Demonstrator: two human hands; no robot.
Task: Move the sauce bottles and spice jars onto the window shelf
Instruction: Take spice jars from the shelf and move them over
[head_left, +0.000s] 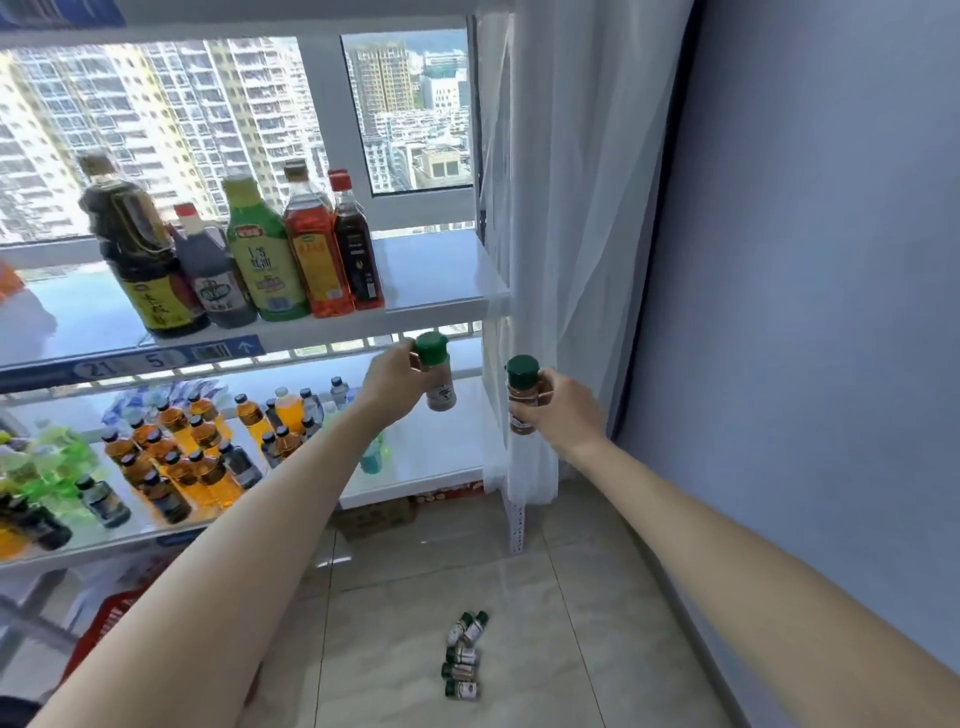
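Green-capped spice jar (438, 376), pale contents: gripped upright in left hand (392, 378), fingers curled round the body, just below the front edge of the window shelf (441, 270), near its right end.

Green-capped spice jar, brown contents (523, 395): gripped upright in right hand (563, 410), fingers wrapped round the body, beside the white curtain (561, 208), right of and below the shelf's right front corner.

Sauce bottles, five, upright in a row along the front edge of the window shelf, left of centre: dark bottle with yellow label (137, 249); small dark bottle, red cap (210, 270); green bottle (262, 249); red-orange bottle (314, 244); dark bottle, red cap (356, 244). Neighbours touching or nearly so.

Spice jars, five, green caps (462, 654): lying in a loose cluster on the tiled floor (571, 649), between the two forearms.

Lower shelf (431, 457): many small amber and dark bottles (182, 457) crowded on the left half.

Red basket (111, 623): on the floor beneath, partly hidden.
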